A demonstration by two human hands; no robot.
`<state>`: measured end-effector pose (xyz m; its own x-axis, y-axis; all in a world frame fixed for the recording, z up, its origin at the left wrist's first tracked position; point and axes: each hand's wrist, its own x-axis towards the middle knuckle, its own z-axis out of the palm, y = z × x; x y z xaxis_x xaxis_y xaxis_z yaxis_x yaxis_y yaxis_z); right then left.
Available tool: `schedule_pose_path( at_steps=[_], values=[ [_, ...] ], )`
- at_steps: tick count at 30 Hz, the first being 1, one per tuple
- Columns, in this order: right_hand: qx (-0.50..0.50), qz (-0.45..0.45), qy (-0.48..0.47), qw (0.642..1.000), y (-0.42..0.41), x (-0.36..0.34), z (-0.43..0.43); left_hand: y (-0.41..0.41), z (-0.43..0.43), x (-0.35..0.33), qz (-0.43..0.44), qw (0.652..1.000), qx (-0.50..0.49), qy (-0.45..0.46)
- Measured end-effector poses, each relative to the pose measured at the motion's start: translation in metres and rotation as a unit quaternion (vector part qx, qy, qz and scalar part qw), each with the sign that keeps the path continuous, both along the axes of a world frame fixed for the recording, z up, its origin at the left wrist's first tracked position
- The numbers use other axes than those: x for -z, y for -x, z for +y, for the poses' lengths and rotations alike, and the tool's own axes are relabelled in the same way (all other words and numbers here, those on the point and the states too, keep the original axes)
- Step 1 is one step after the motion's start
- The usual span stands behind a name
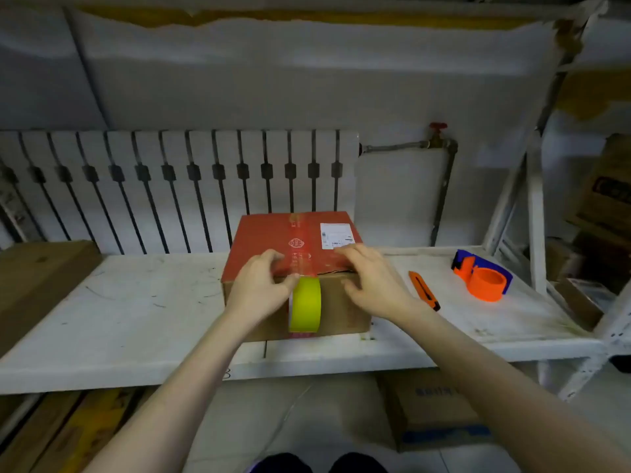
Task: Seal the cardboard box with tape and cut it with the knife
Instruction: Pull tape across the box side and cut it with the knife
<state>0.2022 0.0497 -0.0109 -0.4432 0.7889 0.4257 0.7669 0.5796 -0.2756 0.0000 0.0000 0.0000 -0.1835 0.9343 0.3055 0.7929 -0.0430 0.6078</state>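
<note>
A cardboard box [259, 230] with a red top and a white label stands on the white shelf [136, 322]. A yellow-green tape roll [305, 303] hangs against the box's brown front face, its clear tape running up over the red top. My left hand [261, 286] grips the roll at the box's front top edge, thumb against the roll. My right hand [374, 279] rests open on the box's front right corner, fingers spread on the top, thumb on the front face. An orange utility knife [424, 290] lies on the shelf just right of my right hand.
An orange and blue tape dispenser [483, 274] sits on the shelf at the right. A brown board [37, 278] lies at the left end. A white radiator [177, 186] stands behind the shelf. Cardboard boxes [433, 411] sit on the floor below and at the right.
</note>
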Motion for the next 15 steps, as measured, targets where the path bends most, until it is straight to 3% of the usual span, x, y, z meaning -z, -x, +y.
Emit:
schedule_pose_path(
  at_steps=[8,15],
  values=[
    [-0.117,-0.108,0.018,0.987,0.013,0.022,0.053,0.005,0.037,0.006,0.009,1.000,-0.008,-0.012],
    [-0.114,-0.182,0.016,0.976,0.018,0.027,0.047,-0.003,0.043,0.002,0.024,0.999,-0.016,0.019]
  ],
)
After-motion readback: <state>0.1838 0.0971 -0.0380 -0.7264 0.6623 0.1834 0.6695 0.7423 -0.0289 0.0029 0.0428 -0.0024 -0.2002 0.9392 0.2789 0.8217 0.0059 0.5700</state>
